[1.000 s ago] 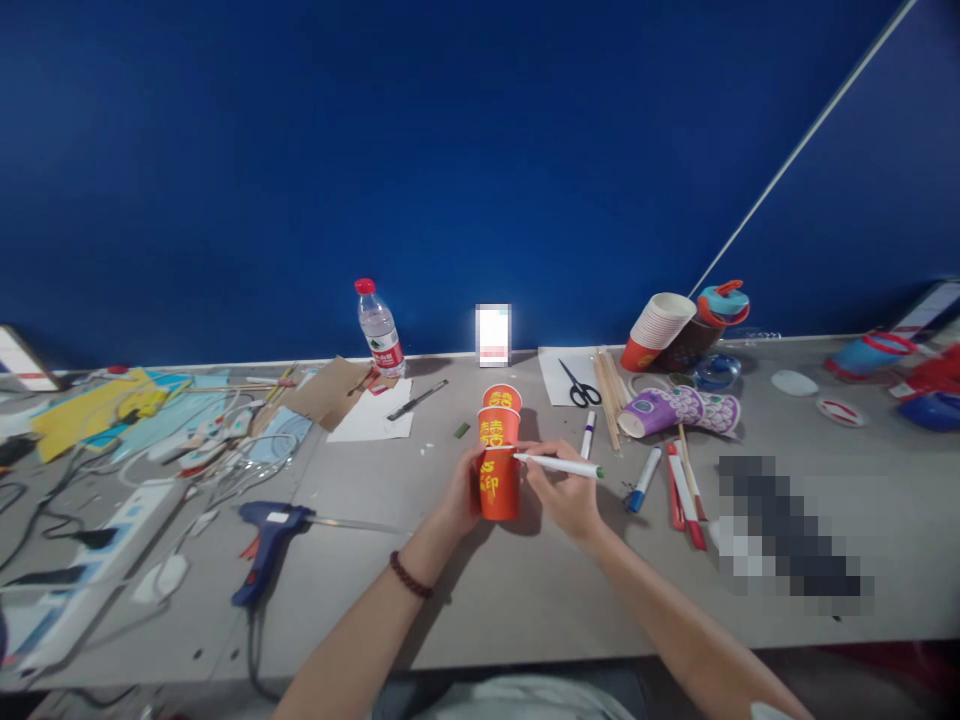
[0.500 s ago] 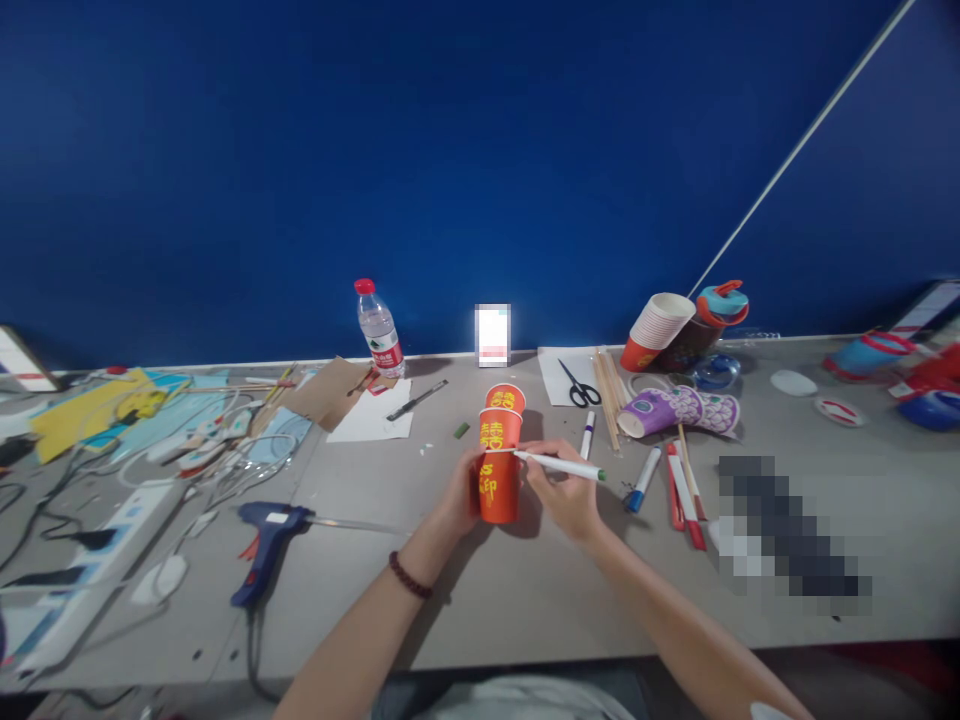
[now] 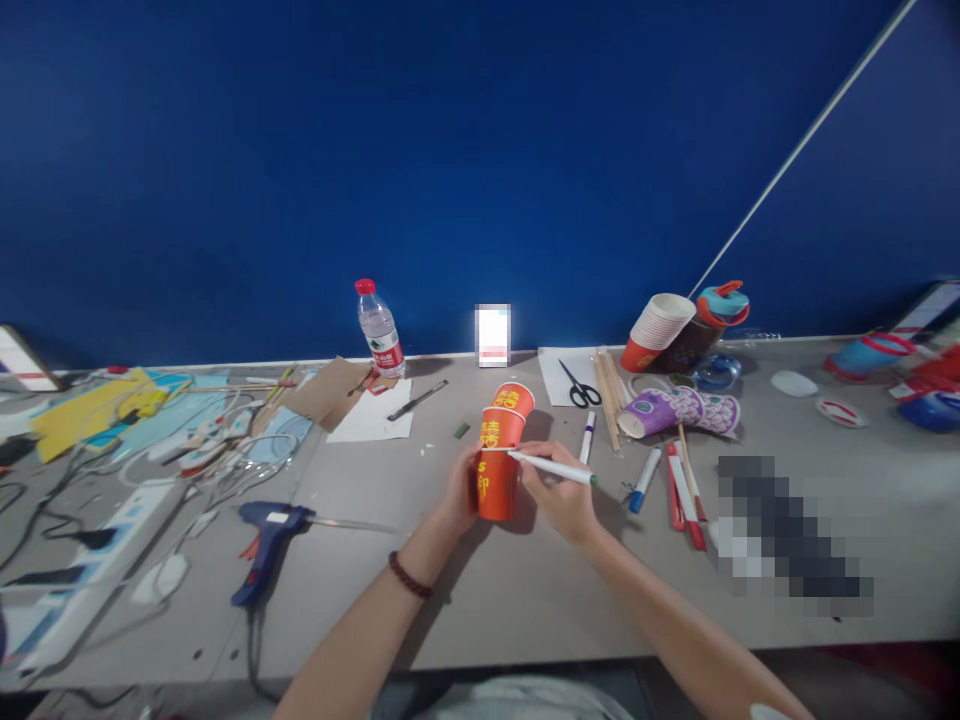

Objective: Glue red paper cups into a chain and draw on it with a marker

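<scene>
A column of red paper cups (image 3: pixel 499 485) with yellow characters stands at the middle of the table, its upper end leaning a little to the right. My left hand (image 3: pixel 459 492) is closed around its left side, the fingers partly hidden behind the cups. Between the fingers of my right hand (image 3: pixel 561 503) is a white marker (image 3: pixel 555 467) with a green end. The marker's tip meets the cups near the white rim at mid-height; whether it touches the paper I cannot tell.
Left lie a blue glue gun (image 3: pixel 271 535) and a power strip (image 3: pixel 101 575) with cables. Behind stand a water bottle (image 3: pixel 381 330) and a lit phone (image 3: pixel 493 335). On the right are scissors (image 3: pixel 579 385), wooden sticks (image 3: pixel 609 400), purple cups (image 3: pixel 664 412), markers (image 3: pixel 643 480) and stacked cups (image 3: pixel 658 328).
The cups have turned in my left hand, so the yellow lettering sits further left and the top leans more to the right. The marker has shifted slightly left.
</scene>
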